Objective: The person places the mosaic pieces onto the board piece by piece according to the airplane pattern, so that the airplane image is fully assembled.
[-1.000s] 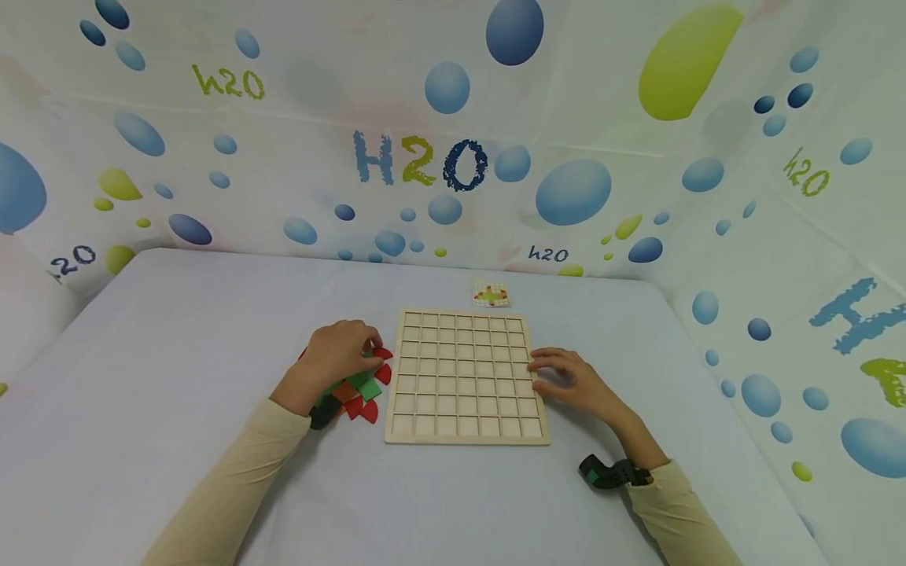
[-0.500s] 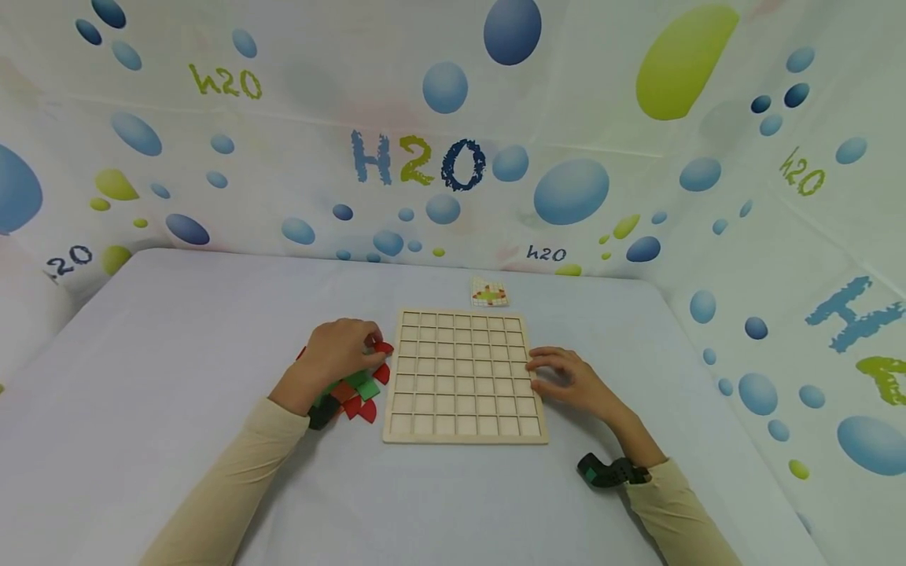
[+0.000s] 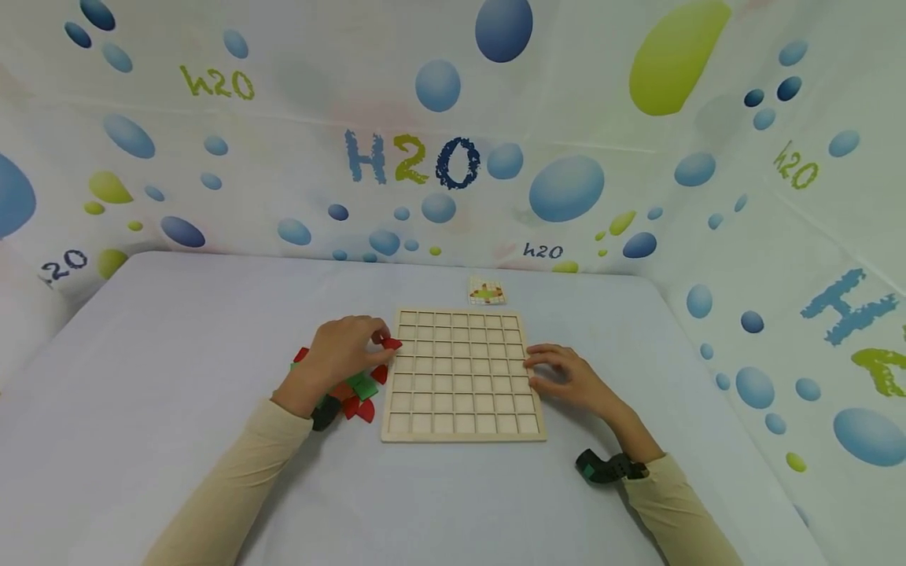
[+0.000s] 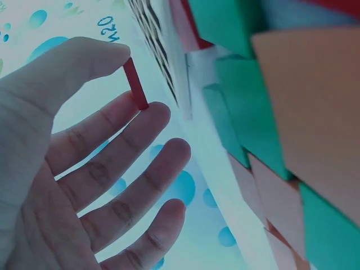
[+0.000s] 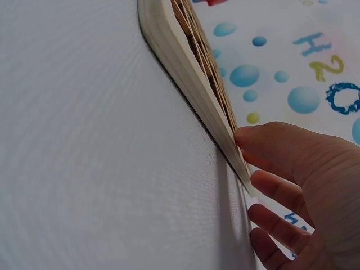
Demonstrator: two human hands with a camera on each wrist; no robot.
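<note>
A thin red piece with a curved edge [image 3: 392,343] is pinched between the thumb and fingertips of my left hand [image 3: 344,350], right at the left rim of the wooden grid board [image 3: 463,438]. In the left wrist view this red piece [image 4: 135,83] shows edge-on, the last fingers spread below it. Under and beside that hand lies a pile of flat pieces, among them a green square [image 3: 363,386] and red quarter-rounds [image 3: 366,410]; the hand hides part of it. My right hand [image 3: 566,376] rests with relaxed fingers against the board's right edge, thumb at the rim.
A small card with a coloured pattern [image 3: 486,292] lies behind the board. The white tabletop [image 3: 460,503] reaches back to a patterned curtain [image 3: 297,157]. Each wrist wears a small black camera, the right one [image 3: 602,468] plainly seen.
My left hand has moved slightly up and right from the pile, bringing the red piece to the board's left rim. The right hand stays at the board's edge. The head view shifts a little.
</note>
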